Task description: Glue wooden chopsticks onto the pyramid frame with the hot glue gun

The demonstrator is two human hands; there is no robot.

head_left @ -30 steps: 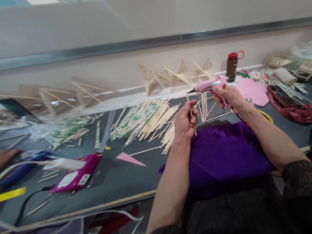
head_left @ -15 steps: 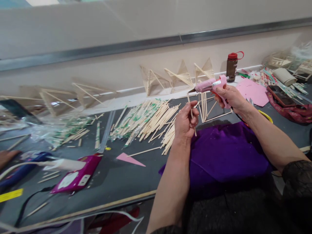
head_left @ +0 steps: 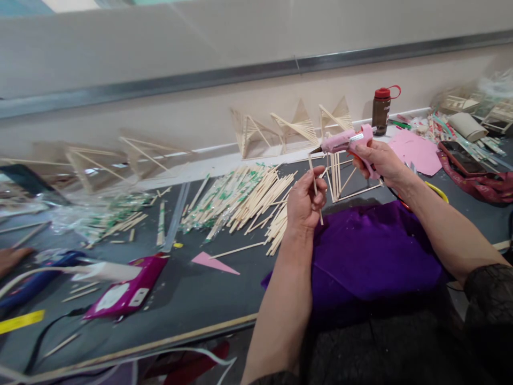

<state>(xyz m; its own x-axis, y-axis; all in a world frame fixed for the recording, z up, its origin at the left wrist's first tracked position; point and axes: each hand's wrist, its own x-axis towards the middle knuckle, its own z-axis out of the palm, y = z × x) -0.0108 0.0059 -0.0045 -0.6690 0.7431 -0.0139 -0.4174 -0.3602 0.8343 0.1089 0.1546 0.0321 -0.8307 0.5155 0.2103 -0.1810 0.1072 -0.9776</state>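
Observation:
A thin wooden stick [head_left: 315, 184] stands nearly upright in my left hand [head_left: 305, 197], pinched between closed fingers. My right hand [head_left: 372, 159] is wrapped around the handle of a pink hot glue gun [head_left: 340, 140]. The gun's dark nozzle points left and meets, or nearly meets, the top end of the stick; I cannot tell whether they touch. Just behind my hands, a frame of glued sticks [head_left: 336, 184] stands on the dark table. A purple cloth [head_left: 377, 256] lies below my wrists.
Loose sticks [head_left: 256, 206] and wrapped ones [head_left: 228, 192] lie left of my hands. Several stick models [head_left: 294, 128] line the wall. A bottle [head_left: 380, 112], pink paper [head_left: 417, 149] and a phone [head_left: 460, 158] are at right. A magenta power strip [head_left: 128, 286] and another person's hand [head_left: 14, 261] are at left.

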